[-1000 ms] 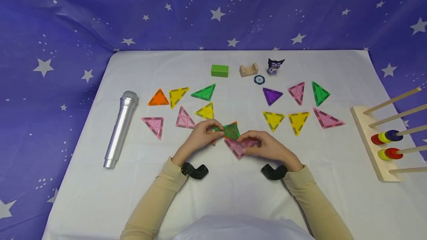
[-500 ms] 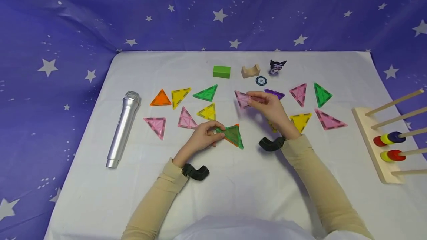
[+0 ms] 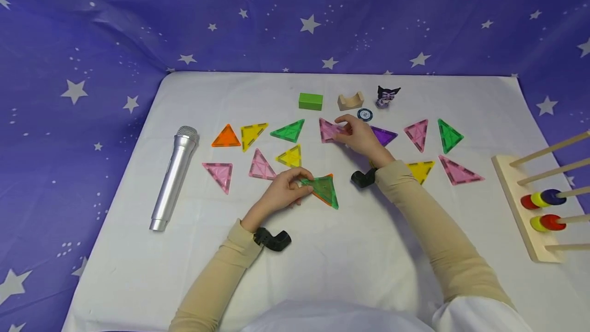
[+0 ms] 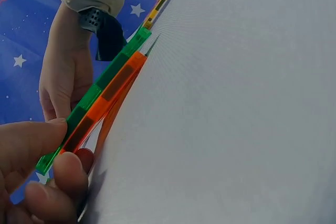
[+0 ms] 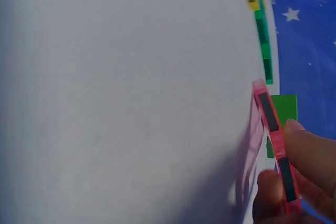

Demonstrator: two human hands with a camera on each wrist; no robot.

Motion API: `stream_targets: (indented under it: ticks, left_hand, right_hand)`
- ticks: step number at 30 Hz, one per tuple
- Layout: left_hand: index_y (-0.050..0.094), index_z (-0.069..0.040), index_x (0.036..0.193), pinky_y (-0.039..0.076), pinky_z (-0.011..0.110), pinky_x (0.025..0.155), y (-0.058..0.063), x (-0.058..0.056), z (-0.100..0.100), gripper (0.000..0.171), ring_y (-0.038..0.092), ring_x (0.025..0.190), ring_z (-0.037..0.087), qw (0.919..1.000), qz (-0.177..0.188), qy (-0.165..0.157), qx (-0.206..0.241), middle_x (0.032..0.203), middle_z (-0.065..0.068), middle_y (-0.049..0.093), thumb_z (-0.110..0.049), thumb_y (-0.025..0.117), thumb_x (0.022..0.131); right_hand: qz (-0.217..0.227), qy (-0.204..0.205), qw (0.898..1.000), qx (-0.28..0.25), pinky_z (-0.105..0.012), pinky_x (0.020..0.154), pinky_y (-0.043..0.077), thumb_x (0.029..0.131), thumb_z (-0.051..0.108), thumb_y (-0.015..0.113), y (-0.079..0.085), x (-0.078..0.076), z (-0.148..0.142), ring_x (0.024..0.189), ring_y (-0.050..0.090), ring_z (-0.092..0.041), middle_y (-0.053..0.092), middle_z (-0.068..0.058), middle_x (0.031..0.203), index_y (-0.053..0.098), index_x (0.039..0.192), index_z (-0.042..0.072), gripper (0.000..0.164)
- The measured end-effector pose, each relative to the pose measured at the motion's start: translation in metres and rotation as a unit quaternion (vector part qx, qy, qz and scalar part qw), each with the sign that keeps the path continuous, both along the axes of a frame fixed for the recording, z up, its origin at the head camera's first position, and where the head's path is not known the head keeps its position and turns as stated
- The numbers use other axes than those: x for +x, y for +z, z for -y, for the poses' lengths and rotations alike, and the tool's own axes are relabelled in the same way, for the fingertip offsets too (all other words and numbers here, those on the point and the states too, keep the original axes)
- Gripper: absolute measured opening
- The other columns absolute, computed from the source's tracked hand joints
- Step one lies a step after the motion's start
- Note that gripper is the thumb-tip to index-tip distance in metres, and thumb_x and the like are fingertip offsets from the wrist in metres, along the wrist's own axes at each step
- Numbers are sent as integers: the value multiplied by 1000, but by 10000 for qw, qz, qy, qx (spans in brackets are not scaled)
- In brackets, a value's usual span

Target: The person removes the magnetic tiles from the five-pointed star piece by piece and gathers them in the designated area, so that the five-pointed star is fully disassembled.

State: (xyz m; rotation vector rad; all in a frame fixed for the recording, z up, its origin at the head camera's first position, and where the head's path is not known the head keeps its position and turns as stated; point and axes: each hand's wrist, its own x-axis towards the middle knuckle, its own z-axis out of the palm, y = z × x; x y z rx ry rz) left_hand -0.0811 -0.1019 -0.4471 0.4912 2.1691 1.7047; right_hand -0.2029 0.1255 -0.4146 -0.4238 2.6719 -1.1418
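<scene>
My left hand [image 3: 287, 188] pinches a green triangular magnetic tile [image 3: 325, 187] at its left corner, near the table's middle. Stacked flat against it is an orange tile [image 4: 113, 93], whose edge peeks out below the green one in the left wrist view. Farther back, my right hand [image 3: 359, 136] holds a pink triangular magnetic tile [image 3: 328, 130] between thumb and fingers. In the right wrist view that pink tile [image 5: 273, 129] is edge-on, close over the white cloth. Behind the right hand, a purple tile [image 3: 383, 136] is partly covered.
Pink, yellow, green and orange triangle tiles lie in groups left and right. A silver microphone [image 3: 174, 178] lies far left, a wooden peg rack [image 3: 525, 209] far right. A green block [image 3: 311, 101], wooden piece [image 3: 351, 101], round chip [image 3: 364, 115] and small figurine [image 3: 385, 97] line the back.
My right hand has carried the pink tile from beside the green one to the back of the table, then slightly left and lower. The left hand keeps its grip on the stacked tiles.
</scene>
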Motion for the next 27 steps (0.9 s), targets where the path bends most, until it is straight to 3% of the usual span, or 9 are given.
stream_targets:
  ticks: [4, 7, 10, 15, 20, 23, 27]
  left_hand:
    - [52, 2, 119, 41, 28, 39, 10, 1, -2, 34, 49, 44, 31, 9999, 102, -27, 8, 104, 15, 59, -8, 60, 88]
    - [52, 5, 119, 39, 25, 40, 23, 4, -3, 33, 48, 46, 39, 9998, 160, -85, -87, 91, 22, 61, -6, 58, 88]
    - [53, 5, 118, 38, 25, 40, 33, 6, -4, 31, 47, 49, 45, 9994, 261, -129, -175, 71, 28, 58, -6, 57, 89]
    - [54, 4, 118, 41, 29, 42, 38, 8, -5, 30, 47, 50, 45, 9989, 307, -188, -296, 61, 30, 53, -7, 56, 89]
    - [54, 4, 117, 42, 33, 42, 37, 8, -3, 29, 47, 48, 44, 9989, 272, -192, -331, 60, 29, 53, -7, 56, 90]
    - [54, 4, 117, 43, 34, 43, 37, 7, -2, 29, 48, 48, 43, 9989, 245, -210, -342, 62, 28, 54, -7, 56, 90]
    - [53, 4, 119, 44, 34, 44, 35, 8, -2, 34, 48, 50, 43, 9988, 313, -301, -246, 63, 27, 55, -6, 60, 87]
  right_hand:
    - [-330, -98, 9980, 531, -41, 72, 40, 82, 17, 67, 1, 0, 0, 84, 49, -29, 53, -19, 94, 51, 117, -3, 43]
    - [-439, -300, 9952, 820, -42, 73, 39, 82, 21, 67, 4, 4, -1, 86, 47, -29, 51, -19, 96, 53, 115, -2, 42]
    - [-226, -447, 9965, 666, -38, 66, 39, 84, 27, 64, 11, 15, -5, 80, 48, -28, 53, -17, 95, 55, 114, 2, 40]
    - [445, 105, 9988, 147, -32, 61, 40, 88, 31, 59, 26, 55, -14, 71, 51, -22, 58, -10, 89, 51, 116, 5, 39]
    - [1021, 1040, 9893, 119, -30, 60, 43, 85, 28, 64, 25, 107, -12, 67, 54, -15, 61, -4, 84, 45, 112, 1, 42]
    - [899, 1174, 9887, 223, -28, 58, 42, 81, 26, 69, 19, 130, -5, 63, 51, -11, 59, 0, 79, 42, 110, 1, 47]
    - [417, 933, 9948, -9, -25, 55, 40, 77, 14, 72, 6, 144, 3, 58, 46, -10, 55, 1, 73, 39, 109, 0, 48]
